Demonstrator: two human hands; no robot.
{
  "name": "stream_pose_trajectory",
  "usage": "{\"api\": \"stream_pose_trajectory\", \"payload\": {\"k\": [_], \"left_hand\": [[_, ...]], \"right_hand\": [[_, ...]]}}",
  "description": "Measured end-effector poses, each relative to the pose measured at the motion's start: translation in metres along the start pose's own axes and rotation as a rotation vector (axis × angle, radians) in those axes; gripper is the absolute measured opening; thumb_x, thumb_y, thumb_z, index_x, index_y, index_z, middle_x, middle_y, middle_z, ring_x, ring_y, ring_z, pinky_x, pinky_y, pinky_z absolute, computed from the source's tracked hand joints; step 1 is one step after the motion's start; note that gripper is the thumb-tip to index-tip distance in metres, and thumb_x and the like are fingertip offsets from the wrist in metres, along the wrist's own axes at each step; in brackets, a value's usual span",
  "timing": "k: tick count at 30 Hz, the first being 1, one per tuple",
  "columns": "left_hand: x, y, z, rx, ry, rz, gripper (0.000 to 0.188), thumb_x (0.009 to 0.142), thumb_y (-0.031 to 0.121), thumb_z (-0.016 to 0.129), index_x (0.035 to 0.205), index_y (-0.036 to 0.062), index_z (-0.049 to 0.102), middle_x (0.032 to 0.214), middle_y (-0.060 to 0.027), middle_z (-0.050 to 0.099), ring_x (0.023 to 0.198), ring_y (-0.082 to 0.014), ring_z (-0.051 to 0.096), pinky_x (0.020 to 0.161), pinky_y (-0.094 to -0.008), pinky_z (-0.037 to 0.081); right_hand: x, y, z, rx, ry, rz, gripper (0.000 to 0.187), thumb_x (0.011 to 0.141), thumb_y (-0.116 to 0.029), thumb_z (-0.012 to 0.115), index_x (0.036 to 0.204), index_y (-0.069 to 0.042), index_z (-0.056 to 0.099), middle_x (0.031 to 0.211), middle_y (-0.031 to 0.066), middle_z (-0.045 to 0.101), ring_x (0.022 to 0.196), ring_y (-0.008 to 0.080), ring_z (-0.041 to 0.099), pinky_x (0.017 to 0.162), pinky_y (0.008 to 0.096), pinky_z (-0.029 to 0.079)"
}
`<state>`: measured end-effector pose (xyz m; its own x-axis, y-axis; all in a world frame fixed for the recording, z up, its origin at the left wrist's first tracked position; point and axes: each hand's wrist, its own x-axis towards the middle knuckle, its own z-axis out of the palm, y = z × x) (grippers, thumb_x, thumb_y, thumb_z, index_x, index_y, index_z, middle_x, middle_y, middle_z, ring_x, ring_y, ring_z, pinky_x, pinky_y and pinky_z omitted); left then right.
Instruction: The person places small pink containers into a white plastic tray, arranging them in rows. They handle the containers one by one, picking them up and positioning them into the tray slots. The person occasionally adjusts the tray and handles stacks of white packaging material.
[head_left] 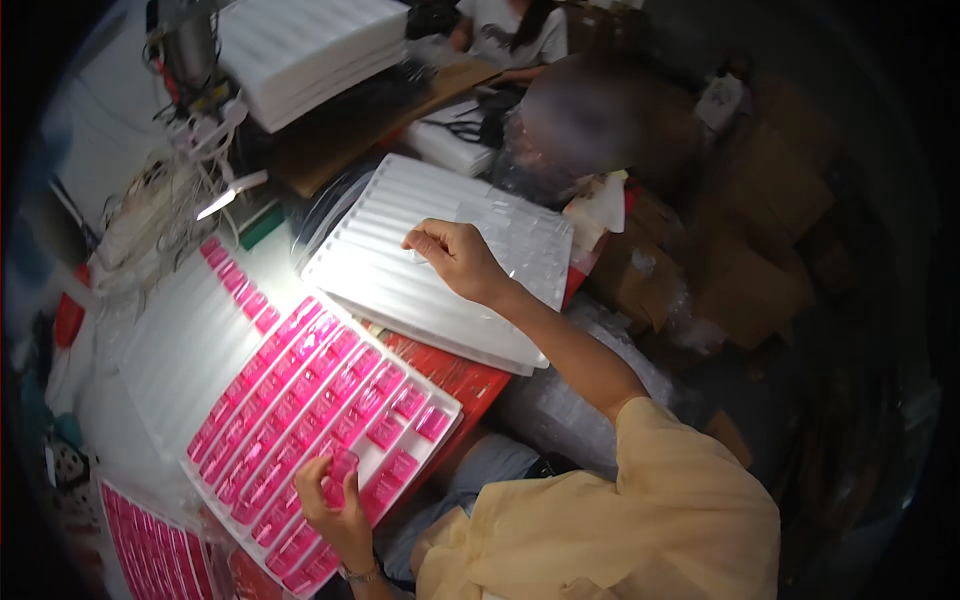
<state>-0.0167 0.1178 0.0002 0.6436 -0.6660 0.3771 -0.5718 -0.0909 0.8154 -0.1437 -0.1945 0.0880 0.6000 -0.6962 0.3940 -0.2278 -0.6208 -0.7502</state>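
My left hand (338, 512) is at the lower part of a white ribbed foam tray (412, 440), its thumb and fingers closed around a small pink translucent plastic piece (343, 462). Rows of similar pink pieces (290, 405) fill most of this tray, with a gap beside the hand. Over a second white ribbed tray (375, 215) farther off, my right hand (455, 258) has its fingertips pinched together. Something small and pale shows at those fingertips, too small to name. Clear pieces (510, 220) lie on that tray's right part.
A lit lamp (232, 194) and a machine (188, 60) stand at the far left, near tangled cords. White foam sheets (310, 50) are stacked at the back. More pink pieces (150, 540) lie lower left. Cardboard boxes (740, 220) are at the right; another person (515, 35) sits beyond.
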Motion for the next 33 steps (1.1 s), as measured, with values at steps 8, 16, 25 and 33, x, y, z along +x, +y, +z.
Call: {"api": "stream_pose_trajectory", "payload": {"k": [8, 16, 25, 33], "left_hand": [[0.018, 0.015, 0.014, -0.38, 0.057, -0.071, 0.032, 0.077, 0.001, 0.072, 0.106, 0.0003, 0.06, 0.101, -0.008, 0.06, 0.082, -0.0148, 0.057, 0.074, -0.0275, 0.047], [0.002, 0.01, 0.011, -0.219, -0.005, -0.088, 0.029, 0.073, 0.008, 0.075, 0.099, 0.0031, 0.064, 0.096, -0.0078, 0.061, 0.084, -0.02, 0.058, 0.076, -0.033, 0.045], [-0.004, 0.017, 0.045, 0.483, -0.044, 0.072, 0.033, 0.073, 0.022, 0.075, 0.103, 0.0116, 0.067, 0.101, -0.0011, 0.059, 0.095, -0.0201, 0.051, 0.088, -0.0404, 0.032], [-0.028, 0.023, 0.034, 0.502, -0.163, 0.085, 0.035, 0.073, 0.028, 0.075, 0.104, 0.0159, 0.066, 0.102, 0.0047, 0.057, 0.103, -0.0171, 0.048, 0.092, -0.0481, 0.023]], "right_hand": [[-0.068, -0.078, 0.101, -0.001, -0.516, -0.489, 0.024, 0.092, -0.025, 0.058, 0.102, -0.003, 0.053, 0.056, 0.0067, 0.055, 0.049, 0.0215, 0.056, 0.048, 0.033, 0.042], [-0.088, -0.059, 0.098, 0.155, -0.768, -0.232, 0.043, 0.091, -0.033, 0.058, 0.116, 0.002, 0.049, 0.075, 0.0151, 0.064, 0.064, 0.0268, 0.064, 0.056, 0.0352, 0.048], [-0.07, 0.018, 0.045, 1.367, 0.089, 0.794, 0.021, 0.096, -0.015, 0.048, 0.108, 0.001, 0.055, 0.092, 0.0112, 0.059, 0.083, 0.0162, 0.057, 0.079, 0.0266, 0.048], [-0.136, -0.032, 0.063, 0.732, -0.276, 0.133, 0.024, 0.082, 0.009, 0.059, 0.106, 0.005, 0.058, 0.103, 0.0141, 0.061, 0.095, 0.0171, 0.059, 0.082, 0.029, 0.049]]}}
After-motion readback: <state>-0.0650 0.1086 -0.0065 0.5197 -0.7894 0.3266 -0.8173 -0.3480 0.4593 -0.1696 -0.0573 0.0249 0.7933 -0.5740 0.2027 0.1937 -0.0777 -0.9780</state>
